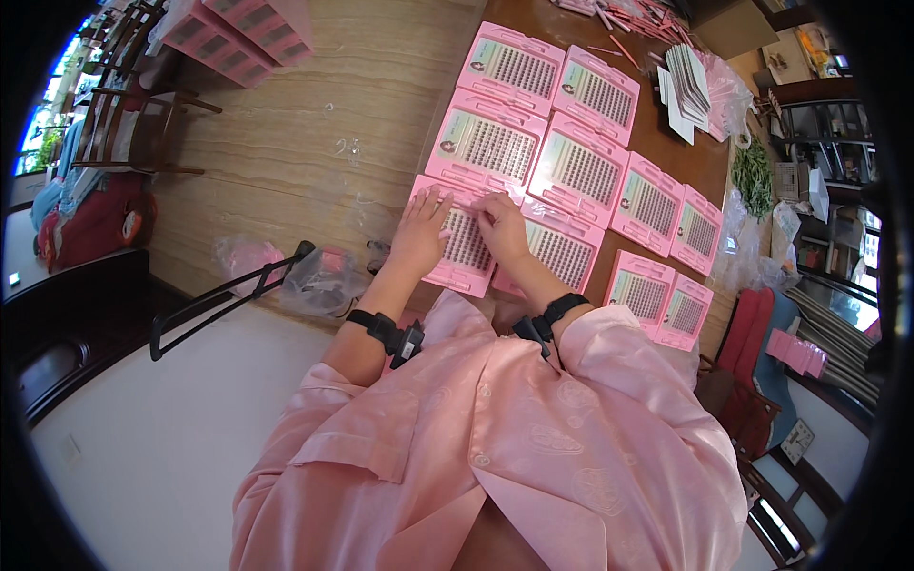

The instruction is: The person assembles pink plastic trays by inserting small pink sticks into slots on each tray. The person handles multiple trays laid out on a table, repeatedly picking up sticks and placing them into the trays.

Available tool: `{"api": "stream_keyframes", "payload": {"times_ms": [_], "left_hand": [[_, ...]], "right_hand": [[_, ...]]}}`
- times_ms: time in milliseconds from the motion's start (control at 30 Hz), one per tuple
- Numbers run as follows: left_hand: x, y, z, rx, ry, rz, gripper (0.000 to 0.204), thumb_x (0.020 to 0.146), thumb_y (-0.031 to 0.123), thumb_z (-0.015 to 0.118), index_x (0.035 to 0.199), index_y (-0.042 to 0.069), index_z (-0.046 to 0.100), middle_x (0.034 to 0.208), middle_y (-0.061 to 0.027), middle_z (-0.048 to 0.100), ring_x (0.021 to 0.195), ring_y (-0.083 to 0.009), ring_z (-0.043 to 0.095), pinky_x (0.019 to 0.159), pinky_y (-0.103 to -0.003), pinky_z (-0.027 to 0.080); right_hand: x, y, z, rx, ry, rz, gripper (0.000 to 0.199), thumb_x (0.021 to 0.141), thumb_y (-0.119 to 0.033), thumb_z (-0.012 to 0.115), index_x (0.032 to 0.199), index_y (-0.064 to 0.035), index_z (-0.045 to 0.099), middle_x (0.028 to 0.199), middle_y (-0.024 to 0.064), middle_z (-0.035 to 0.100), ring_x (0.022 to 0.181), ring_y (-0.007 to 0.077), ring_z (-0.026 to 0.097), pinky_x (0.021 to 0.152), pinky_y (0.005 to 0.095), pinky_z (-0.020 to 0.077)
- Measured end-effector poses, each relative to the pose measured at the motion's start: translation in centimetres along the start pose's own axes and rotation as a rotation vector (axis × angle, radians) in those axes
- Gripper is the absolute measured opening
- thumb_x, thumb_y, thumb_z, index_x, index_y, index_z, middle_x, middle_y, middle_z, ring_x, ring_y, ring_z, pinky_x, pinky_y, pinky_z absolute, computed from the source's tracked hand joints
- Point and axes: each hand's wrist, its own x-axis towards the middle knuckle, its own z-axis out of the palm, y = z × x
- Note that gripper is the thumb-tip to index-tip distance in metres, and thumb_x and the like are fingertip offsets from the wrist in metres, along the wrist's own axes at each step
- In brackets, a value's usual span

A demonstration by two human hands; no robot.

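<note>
My left hand (420, 236) lies flat over the left part of a pink eyelash case (468, 249), its fingers stretched out. Close beside it, the curled fingers of my right hand (503, 226) press together at the top edge of that same case. Whatever those fingertips may hold is too small to make out. The case shows rows of small dark lash clusters. A second eyelash case (554, 257) lies just to the right, partly covered by my right forearm. Directly beyond my hands is another eyelash case (487, 143).
More pink cases (584, 169) lie in rows on the brown table (609, 255). Pink slender tools (633, 17) and white cards (687, 90) are at its far end. Stacked pink boxes (233, 43) stand at the far left. Clear plastic bags (322, 285) lie left of my forearm.
</note>
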Motion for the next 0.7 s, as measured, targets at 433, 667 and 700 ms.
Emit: {"api": "stream_keyframes", "payload": {"times_ms": [433,667,700], "left_hand": [[3.0,3.5,-2.6,-0.807,0.086,-0.305,0.030,0.099,0.014,0.054,0.128,0.008,0.059,0.123,-0.0128,0.063,0.109,-0.0304,0.059,0.098,-0.043,0.044],[2.4,3.5,0.6,-2.028,0.193,-0.410,0.034,0.106,0.019,0.046,0.136,0.005,0.053,0.137,-0.0101,0.055,0.120,-0.0196,0.053,0.104,-0.037,0.041],[2.3,3.2,1.0,-1.987,0.212,-0.426,0.036,0.106,0.019,0.047,0.139,0.004,0.051,0.141,-0.0117,0.053,0.125,-0.0209,0.052,0.106,-0.037,0.040]], "right_hand": [[2.7,-5.6,-3.3,0.581,-0.109,0.419,0.017,0.092,-0.007,0.068,0.105,0.0031,0.069,0.099,0.0102,0.071,0.085,0.0113,0.065,0.075,0.0272,0.0539],[0.4,-4.3,-1.0,0.520,-0.118,0.290,0.032,0.090,-0.003,0.068,0.122,-0.0028,0.068,0.101,0.0092,0.071,0.090,0.0150,0.067,0.081,0.0284,0.0540],[0.2,-3.8,-1.0,0.396,-0.105,0.231,0.032,0.090,-0.004,0.068,0.122,-0.0032,0.068,0.103,0.0106,0.071,0.092,0.0164,0.068,0.082,0.0293,0.0540]]}}
